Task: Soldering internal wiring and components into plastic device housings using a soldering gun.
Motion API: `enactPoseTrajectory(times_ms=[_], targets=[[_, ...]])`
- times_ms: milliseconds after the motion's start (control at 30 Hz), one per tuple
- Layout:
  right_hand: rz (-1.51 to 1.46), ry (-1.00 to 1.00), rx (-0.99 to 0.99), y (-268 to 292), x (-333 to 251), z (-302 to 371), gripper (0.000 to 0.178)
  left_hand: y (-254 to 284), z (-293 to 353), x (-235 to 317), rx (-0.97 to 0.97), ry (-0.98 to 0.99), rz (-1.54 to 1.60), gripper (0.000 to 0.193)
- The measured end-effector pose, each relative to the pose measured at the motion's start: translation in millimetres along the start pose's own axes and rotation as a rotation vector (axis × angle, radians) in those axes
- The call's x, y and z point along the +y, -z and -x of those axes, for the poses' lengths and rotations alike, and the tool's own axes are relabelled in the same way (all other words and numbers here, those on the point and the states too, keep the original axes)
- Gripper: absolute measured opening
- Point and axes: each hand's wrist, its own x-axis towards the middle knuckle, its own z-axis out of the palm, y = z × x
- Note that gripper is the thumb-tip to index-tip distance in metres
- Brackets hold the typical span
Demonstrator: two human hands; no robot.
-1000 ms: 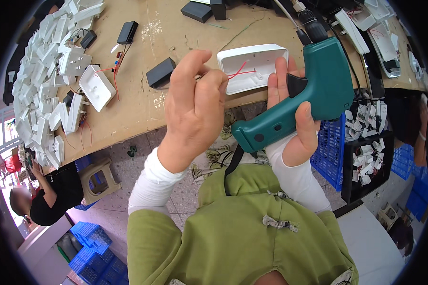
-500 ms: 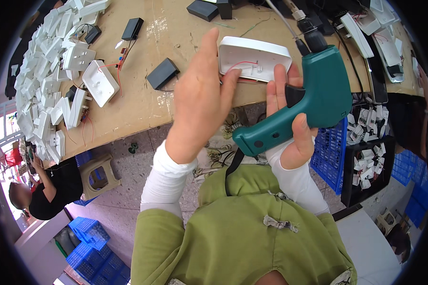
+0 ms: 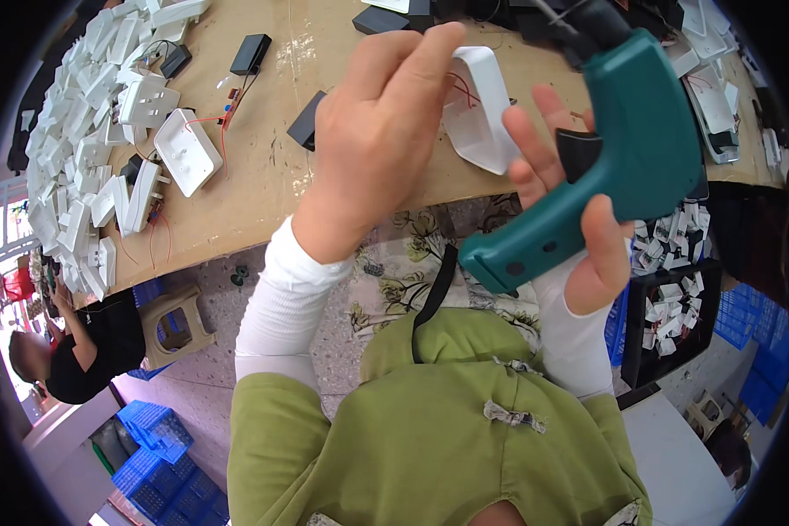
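Note:
My left hand (image 3: pixel 381 131) grips a white plastic housing (image 3: pixel 480 110) with thin red wires inside, holding it up above the table edge. Its open hollow side is tilted toward me. My right hand (image 3: pixel 579 219) is wrapped around the handle of a teal pistol-shaped power tool (image 3: pixel 627 162), whose body sits just right of the housing. The tool's tip is hidden at the top of the view.
A brown worktable (image 3: pixel 272 167) carries a big heap of white plastic housings (image 3: pixel 88 131) at left, one open white housing (image 3: pixel 187 151) and black boxes (image 3: pixel 251 53). A black bin of small white parts (image 3: pixel 671 307) stands at right. Another person (image 3: pixel 70 351) crouches lower left near blue crates (image 3: pixel 153 443).
My left hand has turned the white housing from lying flat to standing on edge and lifted it closer. The teal tool has come nearer and higher in my right hand.

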Motion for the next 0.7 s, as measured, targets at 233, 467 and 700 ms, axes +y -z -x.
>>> enactPoseTrajectory(times_ms=[233, 467, 700], targets=[[-0.001, -0.051, 0.115, 9.9, 8.6, 7.7, 0.064, -0.2, 28.9, 18.6, 0.041, 0.1, 0.138, 0.037], [0.079, 0.023, 0.08, 34.2, 12.5, 24.9, 0.063, 1.1, 32.0, 38.6, -0.255, 0.345, 0.147, 0.036], [0.055, 0.13, 0.055, 46.1, -3.0, 33.8, 0.062, -12.5, 11.5, 30.8, -0.348, 0.19, -0.081, 0.028]])
